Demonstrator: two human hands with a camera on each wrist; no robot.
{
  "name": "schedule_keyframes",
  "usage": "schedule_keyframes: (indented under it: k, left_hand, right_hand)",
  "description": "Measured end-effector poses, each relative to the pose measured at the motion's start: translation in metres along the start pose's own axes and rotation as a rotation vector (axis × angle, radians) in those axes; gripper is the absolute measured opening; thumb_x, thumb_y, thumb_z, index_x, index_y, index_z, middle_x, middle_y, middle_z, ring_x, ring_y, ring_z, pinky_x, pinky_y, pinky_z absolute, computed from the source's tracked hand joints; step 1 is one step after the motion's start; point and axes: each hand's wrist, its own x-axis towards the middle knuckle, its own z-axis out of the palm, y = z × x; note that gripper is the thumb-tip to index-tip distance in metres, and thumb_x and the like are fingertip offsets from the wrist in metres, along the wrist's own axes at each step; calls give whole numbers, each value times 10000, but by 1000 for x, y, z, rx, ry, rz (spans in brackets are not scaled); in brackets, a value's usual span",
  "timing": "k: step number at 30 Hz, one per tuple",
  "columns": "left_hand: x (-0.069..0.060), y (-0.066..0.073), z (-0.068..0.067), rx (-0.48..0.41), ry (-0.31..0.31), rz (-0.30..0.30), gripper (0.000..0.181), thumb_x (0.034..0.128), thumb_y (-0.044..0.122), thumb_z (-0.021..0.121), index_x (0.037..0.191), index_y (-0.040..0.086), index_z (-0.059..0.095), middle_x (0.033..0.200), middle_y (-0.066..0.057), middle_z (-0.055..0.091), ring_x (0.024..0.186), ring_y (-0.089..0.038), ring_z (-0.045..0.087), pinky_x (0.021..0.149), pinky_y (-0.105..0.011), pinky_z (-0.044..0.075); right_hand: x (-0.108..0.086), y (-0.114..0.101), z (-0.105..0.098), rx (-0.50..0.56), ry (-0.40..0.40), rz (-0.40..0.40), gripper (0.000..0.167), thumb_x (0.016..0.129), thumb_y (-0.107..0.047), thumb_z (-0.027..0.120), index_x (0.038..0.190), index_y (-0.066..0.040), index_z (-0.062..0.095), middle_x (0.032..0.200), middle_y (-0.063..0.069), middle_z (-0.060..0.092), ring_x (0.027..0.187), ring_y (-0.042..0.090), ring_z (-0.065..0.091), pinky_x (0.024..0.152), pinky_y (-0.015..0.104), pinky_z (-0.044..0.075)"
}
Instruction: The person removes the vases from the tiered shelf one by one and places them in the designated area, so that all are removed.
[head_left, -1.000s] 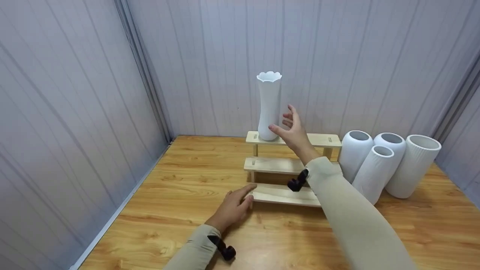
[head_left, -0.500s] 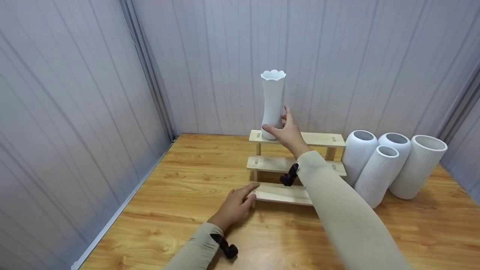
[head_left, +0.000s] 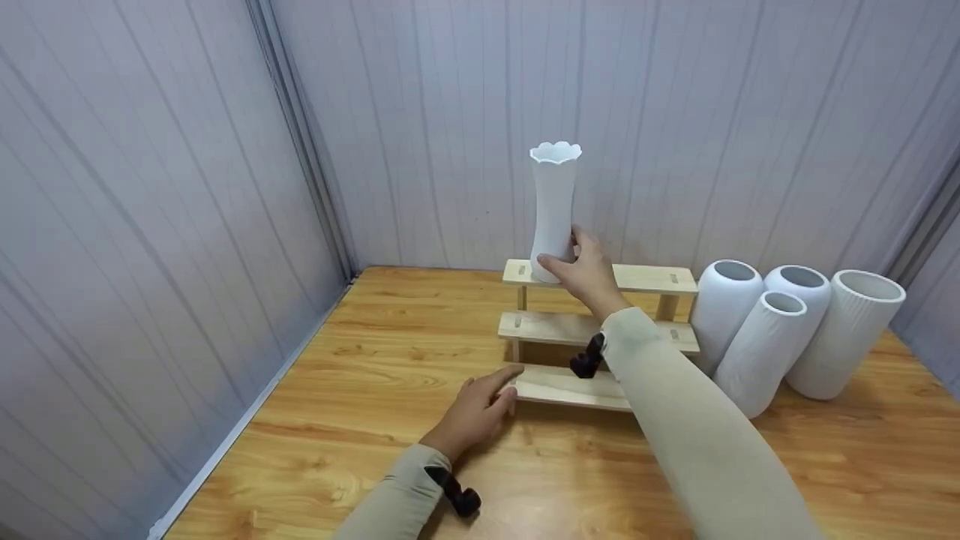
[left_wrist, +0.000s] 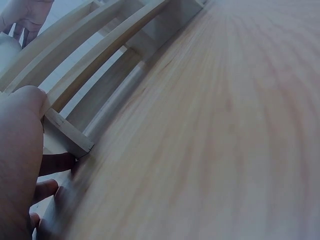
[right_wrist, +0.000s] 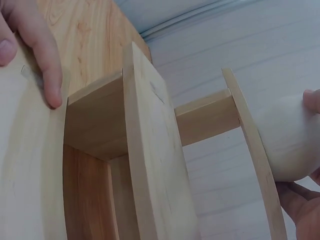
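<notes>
A tall white vase [head_left: 555,202] with a scalloped rim stands upright near the left end of the top step of a wooden three-step stand [head_left: 652,277]. My right hand [head_left: 589,274] grips the vase low down, the thumb in front and the fingers round its right side. In the right wrist view, the rounded vase base [right_wrist: 287,137] meets the top board between thumb and fingers. My left hand [head_left: 472,412] holds the left end of the lowest step, with the index finger on top and the thumb at the front edge. Other left fingers [left_wrist: 47,190] curl beside the stand's leg.
Several white vases crowd the stand's right end: a rounded one [head_left: 726,315], another behind [head_left: 814,307], a leaning slim one [head_left: 761,352] and a ribbed one [head_left: 847,337]. Panelled walls [head_left: 420,112] border the wooden table [head_left: 360,360] at the back and sides.
My right hand has gone from spread fingers beside the vase to a grip round its lower part. The left hand has stayed at the lowest step. The view has shifted slightly.
</notes>
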Motion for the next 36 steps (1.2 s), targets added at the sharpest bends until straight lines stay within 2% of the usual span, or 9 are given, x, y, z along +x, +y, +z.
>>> schedule_keyframes:
  k: [6, 12, 17, 21, 23, 24, 28, 31, 36]
  left_hand:
    - [3, -1, 1, 16, 11, 11, 456, 1088, 425, 415, 1516, 280, 478, 766, 154, 661, 1341, -165, 525, 1181, -651, 141]
    - [6, -4, 2, 24, 10, 2, 465, 1085, 441, 411, 1523, 295, 468, 932, 142, 703, 1385, -205, 484, 1187, -642, 134]
    - [8, -4, 1, 24, 11, -12, 467, 1086, 429, 414, 1525, 279, 466, 831, 140, 685, 1388, -208, 481, 1196, -630, 115]
    - [8, -4, 1, 29, 14, -16, 468, 1085, 437, 414, 1523, 283, 471, 1168, 91, 714, 1396, -205, 470, 1199, -622, 117]
    - [8, -5, 2, 25, 11, -15, 468, 1085, 438, 415, 1523, 285, 471, 1177, 75, 714, 1400, -203, 464, 1198, -625, 119]
    - [7, -5, 2, 22, 11, -13, 467, 1085, 437, 417, 1523, 284, 472, 1161, 80, 717, 1399, -201, 466, 1196, -628, 121]
    - [7, -6, 4, 6, 8, 7, 459, 1089, 423, 415, 1519, 271, 474, 794, 117, 673, 1323, -162, 537, 1184, -650, 129]
    - [6, -7, 4, 0, 14, 27, 454, 1091, 414, 417, 1510, 252, 485, 766, 147, 645, 1260, -141, 573, 1173, -661, 147]
    - [5, -7, 4, 9, 33, 36, 452, 1090, 404, 424, 1501, 234, 500, 758, 150, 645, 1305, -163, 552, 1168, -653, 175]
  right_hand:
    - [-13, 3, -12, 17, -12, -29, 810, 899, -362, 780, 1548, -98, 373, 1422, 128, 468, 1301, 320, 510, 1050, 486, 474]
    - [-34, 11, -32, 25, 17, -57, 804, 872, -368, 810, 1512, -71, 423, 1381, 134, 504, 1222, 326, 565, 998, 477, 515]
    - [-48, 20, -49, -1, 33, -72, 815, 862, -392, 817, 1507, -64, 441, 1390, 133, 519, 1169, 341, 602, 960, 477, 537]
    - [-62, 29, -63, -16, 39, -64, 809, 854, -395, 824, 1487, -44, 463, 1397, 156, 513, 1197, 385, 602, 960, 492, 536]
    - [-71, 33, -70, -29, 43, -60, 821, 853, -397, 824, 1489, -30, 457, 1406, 173, 509, 1223, 405, 592, 969, 503, 530]
    - [-76, 34, -74, -37, 42, -58, 829, 856, -398, 821, 1494, -23, 448, 1413, 184, 505, 1227, 416, 588, 968, 511, 528]
    - [-97, 40, -90, -62, 45, -58, 863, 865, -398, 813, 1522, -10, 410, 1426, 213, 502, 1240, 437, 575, 988, 546, 506]
    - [-113, 44, -102, -60, 50, -50, 869, 867, -391, 813, 1529, -9, 399, 1434, 220, 494, 1236, 451, 573, 993, 563, 496]
    - [-136, 51, -120, -91, 80, -57, 829, 874, -342, 815, 1508, 7, 412, 1442, 247, 498, 1214, 489, 578, 977, 598, 492]
